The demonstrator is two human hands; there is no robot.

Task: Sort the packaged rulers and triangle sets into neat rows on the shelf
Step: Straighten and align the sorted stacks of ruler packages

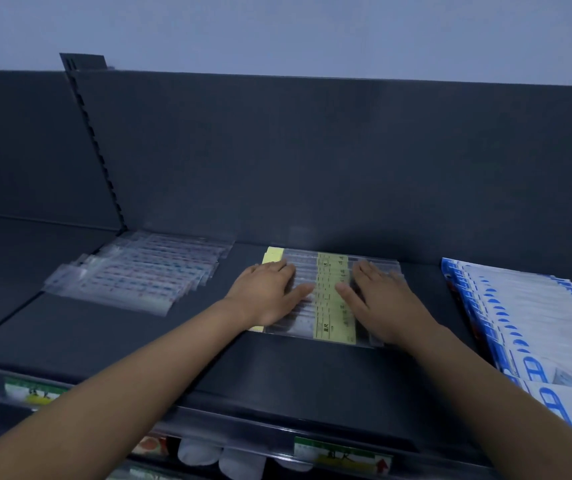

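We lay both palms flat on the row of yellow-labelled rulers, which sits in the middle of the dark shelf, close to the back panel. Our left hand covers the left part of the packets and our right hand the right part; the fingers of each are straight and held together, resting on the glossy plastic and closing around nothing. The rulers are long, narrow strips in clear sleeves, lying side by side and overlapping like shingles, with a band of pale yellow printed paper running across them between our hands and a yellow corner showing at the far left end. To the left, well apart, lies a fanned pile of clear ruler packets with small red and blue markings, its slick wrappers catching the light, its far end near the foot of a slotted metal upright. To the right, the blue-and-white packets overlap in a slanted row that runs toward the shelf's front edge; their print is too blurred to read. The shelf and back panel are matte, flat and dark grey. Along the front lip runs a clear plastic strip holding a green-and-yellow price label, and a second label shows at the left.
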